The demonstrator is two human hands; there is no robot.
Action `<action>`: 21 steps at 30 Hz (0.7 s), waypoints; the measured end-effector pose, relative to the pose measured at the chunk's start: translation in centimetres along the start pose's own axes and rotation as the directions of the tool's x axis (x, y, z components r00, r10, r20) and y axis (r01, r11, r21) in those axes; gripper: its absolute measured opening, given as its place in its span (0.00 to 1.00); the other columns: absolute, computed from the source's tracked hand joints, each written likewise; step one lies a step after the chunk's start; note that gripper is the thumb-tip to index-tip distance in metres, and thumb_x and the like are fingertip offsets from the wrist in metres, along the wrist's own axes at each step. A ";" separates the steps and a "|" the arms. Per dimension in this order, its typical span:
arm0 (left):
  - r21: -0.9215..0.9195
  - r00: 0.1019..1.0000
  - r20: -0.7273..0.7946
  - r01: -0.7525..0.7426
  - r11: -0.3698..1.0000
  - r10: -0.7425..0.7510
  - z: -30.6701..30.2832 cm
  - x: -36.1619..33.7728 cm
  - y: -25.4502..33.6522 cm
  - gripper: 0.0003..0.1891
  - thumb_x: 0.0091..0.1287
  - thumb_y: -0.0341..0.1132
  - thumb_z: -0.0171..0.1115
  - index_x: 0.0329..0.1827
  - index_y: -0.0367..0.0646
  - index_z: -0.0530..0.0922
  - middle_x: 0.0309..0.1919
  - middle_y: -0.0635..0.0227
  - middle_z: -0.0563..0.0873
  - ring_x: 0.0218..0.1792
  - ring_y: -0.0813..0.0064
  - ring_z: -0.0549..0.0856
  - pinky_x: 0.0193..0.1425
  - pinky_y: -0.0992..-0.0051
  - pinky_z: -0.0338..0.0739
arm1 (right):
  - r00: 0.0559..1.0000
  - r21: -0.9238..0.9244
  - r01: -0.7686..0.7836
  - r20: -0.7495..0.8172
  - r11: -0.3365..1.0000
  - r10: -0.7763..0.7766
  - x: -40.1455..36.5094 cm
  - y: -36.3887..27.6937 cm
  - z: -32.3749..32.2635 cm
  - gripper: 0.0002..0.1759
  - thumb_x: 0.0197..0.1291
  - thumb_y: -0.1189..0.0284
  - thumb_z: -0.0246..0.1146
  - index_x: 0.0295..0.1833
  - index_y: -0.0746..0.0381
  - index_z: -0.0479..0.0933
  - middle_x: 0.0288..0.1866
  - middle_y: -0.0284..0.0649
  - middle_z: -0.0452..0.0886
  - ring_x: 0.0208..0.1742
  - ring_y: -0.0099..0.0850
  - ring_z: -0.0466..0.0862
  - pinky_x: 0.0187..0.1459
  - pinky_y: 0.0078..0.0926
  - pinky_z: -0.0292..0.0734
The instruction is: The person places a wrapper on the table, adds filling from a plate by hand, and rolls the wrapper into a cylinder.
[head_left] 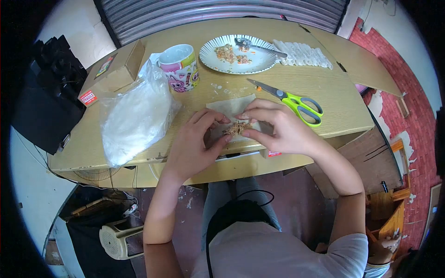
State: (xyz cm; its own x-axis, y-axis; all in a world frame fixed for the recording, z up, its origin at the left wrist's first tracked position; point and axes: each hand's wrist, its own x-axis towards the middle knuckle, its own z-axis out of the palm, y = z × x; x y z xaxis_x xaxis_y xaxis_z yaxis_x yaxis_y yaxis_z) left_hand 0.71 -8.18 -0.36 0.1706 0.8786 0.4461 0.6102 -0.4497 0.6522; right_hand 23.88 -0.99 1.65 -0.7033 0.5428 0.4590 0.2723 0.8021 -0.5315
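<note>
A thin pale wrapper [236,104] lies near the table's front edge, with a small mound of minced filling [238,128] on it. My left hand [197,136] is at the mound's left side, its fingers curled and thumb pressed close to the filling. From the right, my right hand [273,125] pinches at the filling between thumb and fingers. My hands partly cover the wrapper. Right of them lie scissors [296,104] with green handles, blades slightly apart. Behind, a white fluted plate [213,62] bears leftover filling and a spoon [259,47].
White rolled pieces [303,54] lie in a row beside the plate. To the left are a clear plastic bag [134,118] with white contents, a printed mug [180,69] and a cardboard box [116,65]. A plastic stool [118,241] stands below on the floor.
</note>
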 end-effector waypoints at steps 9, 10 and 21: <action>0.016 0.998 -0.009 -0.066 0.998 0.066 -0.1 -0.4 -1.1 0.13 0.62 0.26 0.74 0.48 0.38 0.82 0.46 0.61 0.84 0.45 0.65 0.86 0.49 0.70 0.80 | 0.989 0.130 -0.112 0.112 0.985 0.098 0.5 1.3 0.4 0.16 0.57 0.77 0.76 0.52 0.62 0.89 0.45 0.40 0.86 0.46 0.34 0.86 0.50 0.31 0.81; 0.008 0.999 -0.007 -0.044 0.999 0.044 -0.1 -0.4 -0.9 0.13 0.62 0.26 0.74 0.48 0.38 0.82 0.46 0.61 0.84 0.45 0.65 0.87 0.49 0.70 0.80 | 0.991 0.111 -0.101 0.100 0.989 0.090 0.3 1.4 0.4 0.15 0.57 0.78 0.76 0.51 0.62 0.89 0.46 0.39 0.86 0.46 0.34 0.87 0.50 0.31 0.81; 0.012 0.995 -0.043 -0.093 0.996 0.094 0.3 -0.4 -1.0 0.11 0.63 0.34 0.73 0.47 0.47 0.84 0.48 0.63 0.86 0.47 0.58 0.87 0.51 0.62 0.79 | 0.996 0.049 0.094 0.000 0.994 -0.094 0.5 1.1 0.8 0.08 0.58 0.79 0.76 0.44 0.64 0.90 0.44 0.40 0.88 0.46 0.37 0.88 0.50 0.32 0.82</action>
State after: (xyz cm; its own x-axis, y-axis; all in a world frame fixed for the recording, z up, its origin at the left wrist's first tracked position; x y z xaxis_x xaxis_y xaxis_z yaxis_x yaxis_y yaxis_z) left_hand 0.32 -7.99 -1.37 0.1933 0.8248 0.5314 0.6013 -0.5276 0.6001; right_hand 23.33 -0.05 0.69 -0.7259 0.4650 0.5069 0.1728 0.8366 -0.5199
